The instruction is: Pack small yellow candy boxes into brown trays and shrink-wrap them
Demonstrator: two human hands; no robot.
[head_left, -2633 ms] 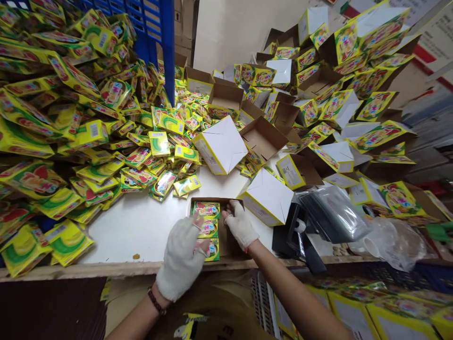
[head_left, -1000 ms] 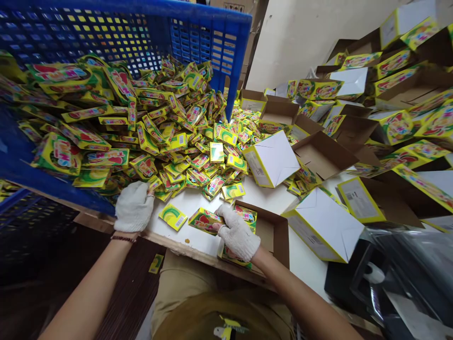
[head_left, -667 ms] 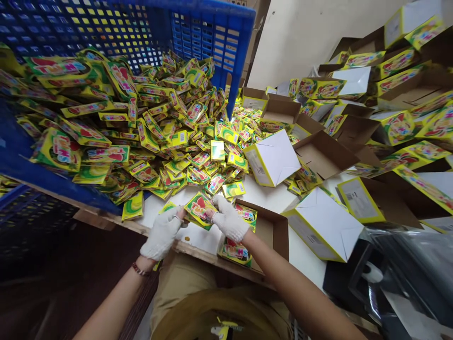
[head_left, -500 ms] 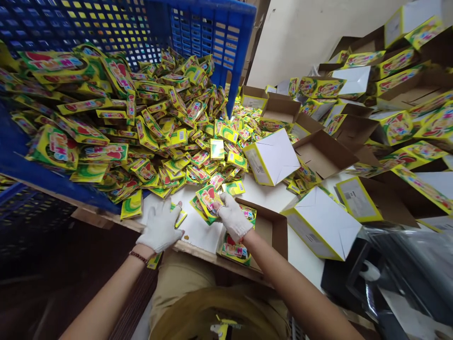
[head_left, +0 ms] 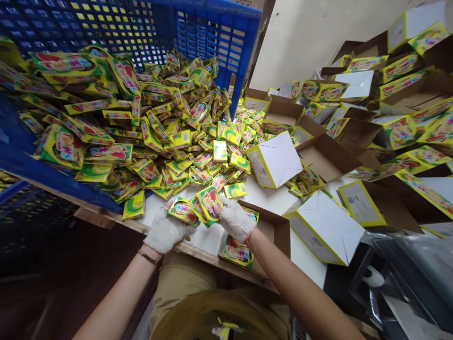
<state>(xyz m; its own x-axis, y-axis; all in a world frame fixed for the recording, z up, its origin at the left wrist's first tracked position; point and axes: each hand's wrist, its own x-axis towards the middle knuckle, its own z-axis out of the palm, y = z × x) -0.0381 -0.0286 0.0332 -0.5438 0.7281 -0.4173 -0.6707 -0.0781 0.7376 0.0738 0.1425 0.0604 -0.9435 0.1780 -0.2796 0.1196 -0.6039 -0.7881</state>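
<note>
In a white glove, my left hand grips a small yellow-green printed box by its lower left side. My right hand, gloved too, holds a couple of similar small boxes stacked together, their watermelon print facing up. The two hands are close together above the front of the white table. Under my right forearm lies an open brown carton with several small boxes on its left side. Part of that carton is hidden by my arm.
A blue plastic crate on its side spills a heap of small boxes onto the table. White-and-yellow display cartons and open brown ones pile up to the right. Clear plastic wrap covers something dark at the lower right.
My left hand has picked up a small box from the table and brought it rightward beside the boxes in my right hand. My right hand keeps its boxes nearly in place.
</note>
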